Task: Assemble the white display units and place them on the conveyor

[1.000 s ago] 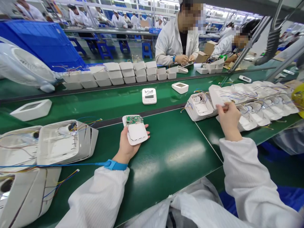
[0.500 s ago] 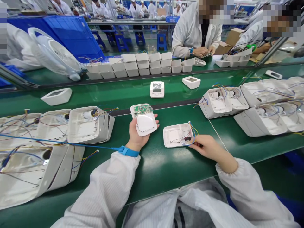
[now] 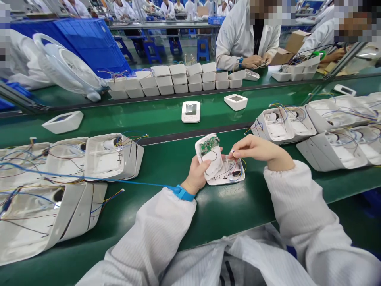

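Note:
My left hand is closed around a white device cover, thumb across its inner side. A green circuit board sits at the cover's top end. The cover is tilted over the left part of a white housing lying on the bench, with thin wires and a dark round part inside. My right hand is above the housing's far right edge, thumb and forefinger pinched on a small wire connector. The wires below that pinch are partly hidden.
Stacked white housings with loose wires stand at left and right. Finished-looking devices with screens lie on the conveyor beyond. A blue wrist-strap cord crosses from the left. A co-worker in white works across the line.
My left hand has moved right with the cover and tilted it over the housing. My right hand has risen from the housing's right end, bringing the connector up. The conveyor devices have shifted left.

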Motion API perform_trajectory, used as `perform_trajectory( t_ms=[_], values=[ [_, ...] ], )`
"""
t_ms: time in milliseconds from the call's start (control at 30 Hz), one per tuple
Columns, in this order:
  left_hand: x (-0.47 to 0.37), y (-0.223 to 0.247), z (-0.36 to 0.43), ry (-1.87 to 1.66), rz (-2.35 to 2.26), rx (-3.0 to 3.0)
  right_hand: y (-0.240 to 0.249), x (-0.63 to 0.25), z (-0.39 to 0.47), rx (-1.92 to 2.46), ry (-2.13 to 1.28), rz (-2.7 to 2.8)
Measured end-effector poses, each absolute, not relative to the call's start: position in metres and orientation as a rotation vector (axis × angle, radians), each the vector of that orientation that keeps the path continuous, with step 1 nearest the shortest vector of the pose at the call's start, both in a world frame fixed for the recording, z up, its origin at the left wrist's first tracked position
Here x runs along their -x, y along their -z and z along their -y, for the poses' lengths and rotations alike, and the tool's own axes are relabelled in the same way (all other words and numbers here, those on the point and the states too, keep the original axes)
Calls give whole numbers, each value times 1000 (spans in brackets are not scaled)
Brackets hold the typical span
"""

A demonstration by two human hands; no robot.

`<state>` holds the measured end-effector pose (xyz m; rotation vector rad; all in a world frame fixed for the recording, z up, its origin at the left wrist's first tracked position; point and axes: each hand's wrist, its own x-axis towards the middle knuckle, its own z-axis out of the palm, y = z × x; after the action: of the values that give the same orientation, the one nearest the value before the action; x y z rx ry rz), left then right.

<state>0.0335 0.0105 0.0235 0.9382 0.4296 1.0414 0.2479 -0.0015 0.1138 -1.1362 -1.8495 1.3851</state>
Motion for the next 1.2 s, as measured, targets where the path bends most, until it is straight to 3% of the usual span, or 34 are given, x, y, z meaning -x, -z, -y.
perform_trajectory(
  t_ms=[200,300,367,567,733,833,1033,1200],
  values=[
    [-28,-17,2,-1080,-529,-1164,-86,-236,0,944,-1694,1481],
    [-29,-14,1,-1088,-565,-1170,-81,-227,3,933,-1696,1360],
    [-29,-12,1,-1114,-593,-1134,-79,-220,3,1047,-1548,1343],
    [-27,-12,1,-1066,-545,-1044,-66,-206,1,1520,-672,1475],
    [-29,-17,-1,-1053,-554,-981,-61,-204,2,1553,-401,1697],
    [-30,-16,-1,-1067,-582,-964,-63,-205,2,1508,-460,1716],
    [-25,-13,-2,-1060,-557,-1001,-69,-209,0,1467,-968,1444],
    [-22,-14,-2,-1011,-556,-1077,-74,-210,3,1519,-845,1610]
  ],
)
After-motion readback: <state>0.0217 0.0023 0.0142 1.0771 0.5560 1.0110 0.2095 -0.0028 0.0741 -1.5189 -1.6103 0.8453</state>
